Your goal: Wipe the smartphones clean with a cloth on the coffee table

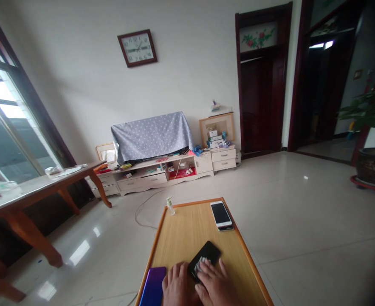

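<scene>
Pale wad [200,263] on black phone [212,250] — partly hidden under right fingers [211,275].

Right hand [217,285] has fingers on crumpled pale wipe [200,265], on black phone [212,251] lying aslant on wooden desk [187,225]. Left hand [175,281] at phone's left edge, contact unclear. Purple phone [154,285] beside left hand. Far end: pump bottle [171,208] upright left, white phone [221,213] right, overlapping another device [226,228]. Behind: dotted cloth [152,136], wall clock [137,48].
</scene>
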Demonstrator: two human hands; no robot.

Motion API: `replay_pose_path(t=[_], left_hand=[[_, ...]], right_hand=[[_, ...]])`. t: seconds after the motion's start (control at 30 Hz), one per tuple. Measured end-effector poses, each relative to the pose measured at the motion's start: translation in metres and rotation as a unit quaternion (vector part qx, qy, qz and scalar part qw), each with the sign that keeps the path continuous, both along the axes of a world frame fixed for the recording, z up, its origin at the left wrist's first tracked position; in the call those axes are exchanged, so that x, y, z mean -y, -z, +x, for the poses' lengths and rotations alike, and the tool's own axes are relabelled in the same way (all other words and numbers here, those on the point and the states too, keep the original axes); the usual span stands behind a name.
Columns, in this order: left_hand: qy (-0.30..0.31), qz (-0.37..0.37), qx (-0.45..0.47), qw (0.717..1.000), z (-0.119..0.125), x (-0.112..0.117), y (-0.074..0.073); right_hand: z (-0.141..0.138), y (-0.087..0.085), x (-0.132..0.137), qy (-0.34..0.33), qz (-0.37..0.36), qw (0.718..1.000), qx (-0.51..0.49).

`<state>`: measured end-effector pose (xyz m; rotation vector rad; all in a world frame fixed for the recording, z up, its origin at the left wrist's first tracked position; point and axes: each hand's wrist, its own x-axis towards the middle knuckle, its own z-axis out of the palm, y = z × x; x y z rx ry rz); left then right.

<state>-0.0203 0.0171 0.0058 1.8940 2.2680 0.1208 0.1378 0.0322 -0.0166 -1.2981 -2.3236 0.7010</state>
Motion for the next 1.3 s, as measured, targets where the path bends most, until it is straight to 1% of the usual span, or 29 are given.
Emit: replay_pose_path(t=[0.07,0.1,0.23,0.33,0.4,0.53,0.6,0.67,0.83,0.9,1.0,1.13,1.2,1.3], left_hand=[[-0.001,-0.004,0.001,1.000,0.000,0.000,-0.001],[-0.002,-0.004,0.002,1.000,0.000,0.001,-0.002],[-0.005,0.001,0.000,1.000,0.005,0.003,-0.010],[-0.007,0.003,0.001,1.000,0.006,0.004,-0.012],[-0.008,0.006,0.003,1.000,0.006,0.003,-0.012],[-0.005,0.005,-0.001,1.000,0.005,0.003,-0.010],[-0.001,0.002,-0.003,1.000,0.005,0.002,-0.009],[-0.003,0.005,0.000,1.000,0.005,0.002,-0.009],[-0.011,0.007,0.002,1.000,0.006,0.002,-0.008],[-0.012,0.008,0.000,1.000,0.007,0.002,-0.007],[-0.012,0.013,0.000,1.000,0.006,0.002,-0.007],[-0.007,-0.008,-0.002,1.000,0.006,0.002,-0.009],[-0.007,-0.017,-0.006,1.000,0.006,0.002,-0.010],[-0.009,-0.015,-0.003,1.000,0.006,0.002,-0.012]], right_hand=[[0.000,-0.001,-0.001,-0.007,0.002,1.000,-0.011],[0.002,-0.001,-0.003,0.003,0.011,1.000,-0.016],[0.012,0.002,-0.018,0.084,0.047,0.995,-0.008],[0.015,0.006,-0.024,0.115,0.055,0.992,0.005],[0.012,0.008,-0.021,0.106,0.054,0.993,0.006],[0.001,0.007,-0.008,0.035,0.027,0.999,-0.012],[-0.002,0.005,-0.005,0.012,0.018,0.999,-0.025],[-0.001,0.004,-0.007,0.014,0.022,0.999,-0.032],[0.010,0.003,-0.023,0.101,0.046,0.994,-0.008],[0.012,0.004,-0.026,0.116,0.046,0.992,0.001],[0.008,0.006,-0.021,0.101,0.041,0.994,0.001],[-0.001,0.007,-0.009,0.039,0.024,0.999,-0.023],[-0.002,0.006,-0.008,0.022,0.022,0.999,-0.030],[0.000,0.005,-0.015,0.047,0.032,0.998,-0.018]])
